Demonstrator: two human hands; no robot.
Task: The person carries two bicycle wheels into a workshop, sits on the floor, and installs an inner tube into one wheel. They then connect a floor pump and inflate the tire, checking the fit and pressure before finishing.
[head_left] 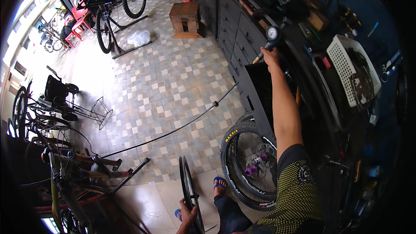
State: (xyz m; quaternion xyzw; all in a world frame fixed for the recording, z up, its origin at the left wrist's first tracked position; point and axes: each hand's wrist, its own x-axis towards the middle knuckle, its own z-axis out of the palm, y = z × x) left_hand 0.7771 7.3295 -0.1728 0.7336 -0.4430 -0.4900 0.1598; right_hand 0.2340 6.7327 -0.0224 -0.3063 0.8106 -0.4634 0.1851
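"Both busy?"
"Right grip [270, 56] closed round gauge [272, 33], turned up, likely for reading. Left grip [188, 213] wrapped on wheel [193, 196], upright between feet [220, 184], likely against toppling."
"Beyond?"
"Purple-hubbed wheels [251, 171] beside drawers [247, 38]."

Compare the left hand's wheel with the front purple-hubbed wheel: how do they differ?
The held wheel is in the left hand; the purple-hubbed wheel stands unheld. The held wheel appears nearly edge-on; the purple-hubbed wheel shows its broad side. The held wheel looks slim; the purple-hubbed wheel has a thick, knobbly tyre. Both are mostly dark bicycle wheels.
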